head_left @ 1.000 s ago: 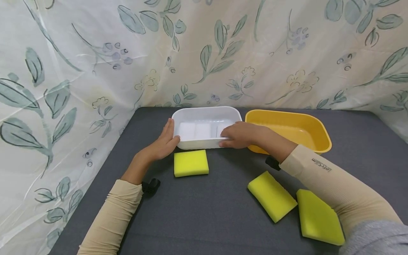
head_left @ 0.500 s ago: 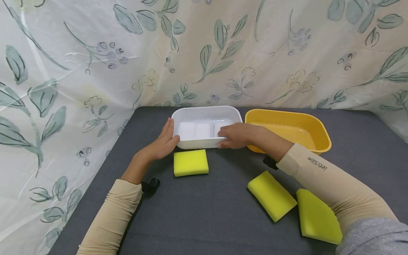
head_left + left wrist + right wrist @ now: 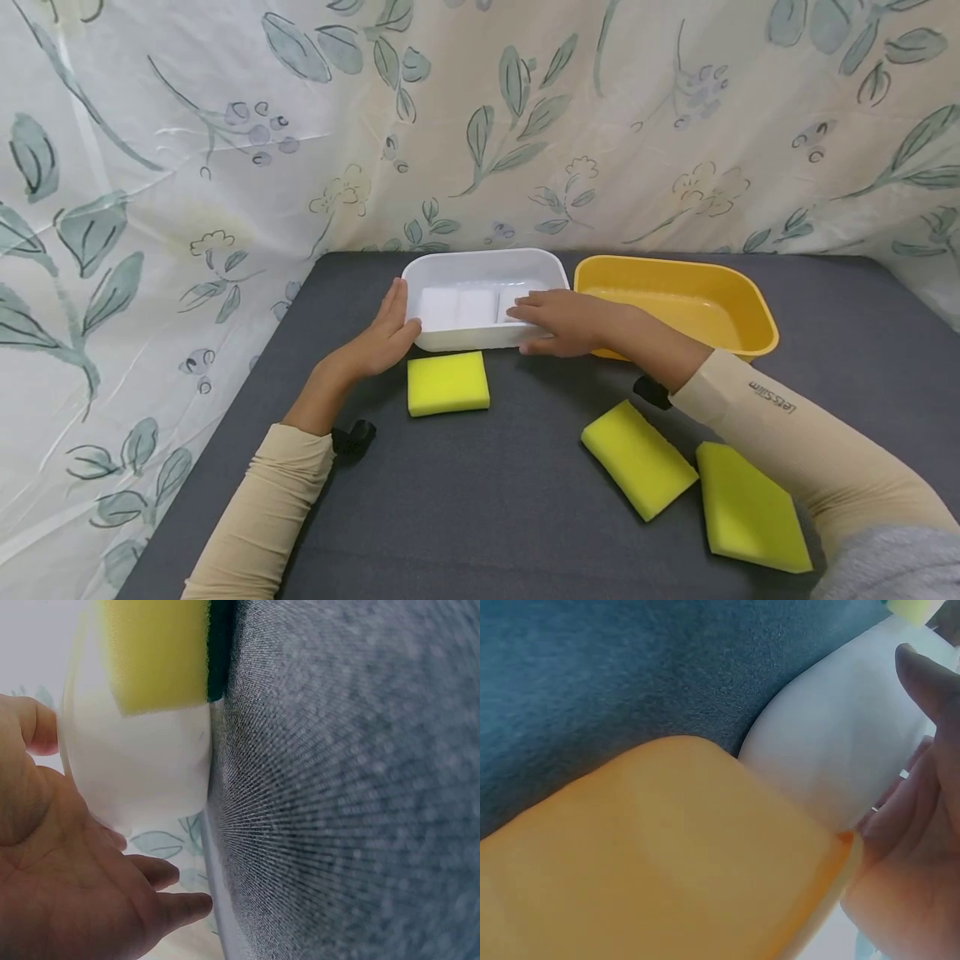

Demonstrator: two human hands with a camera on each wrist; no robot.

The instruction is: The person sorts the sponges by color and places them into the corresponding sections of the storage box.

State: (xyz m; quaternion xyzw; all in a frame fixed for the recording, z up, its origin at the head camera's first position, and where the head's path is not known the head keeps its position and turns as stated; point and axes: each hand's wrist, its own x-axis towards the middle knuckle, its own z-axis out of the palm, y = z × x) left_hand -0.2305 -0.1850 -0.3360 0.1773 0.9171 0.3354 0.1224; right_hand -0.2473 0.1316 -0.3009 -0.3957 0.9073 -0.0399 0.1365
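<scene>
A white tub [image 3: 480, 337] stands at the back of the table with several white blocks [image 3: 459, 308] side by side in it. My left hand [image 3: 378, 337] rests with fairly straight fingers along the tub's left end; in the left wrist view the thumb is at the rim. My right hand [image 3: 573, 321] reaches over the tub's right front edge. Its fingers lie loosely extended above the rightmost white block [image 3: 510, 298], partly hiding it, while the thumb is outside the front wall. A yellow sponge [image 3: 447, 383] lies just in front of the tub, its dark green side [image 3: 219, 649] down.
Right of the white tub stands a yellow tub [image 3: 765, 325], partly behind my right forearm. Two more yellow sponges, one tilted [image 3: 640, 460] and one near my right sleeve [image 3: 750, 508], lie on the dark grey tabletop [image 3: 480, 500]. A leaf-patterned curtain [image 3: 480, 125] hangs behind.
The rightmost white block has slid slightly left toward the others. My right fingers have loosened and spread, and the thumb has shifted right. My left hand has stayed put.
</scene>
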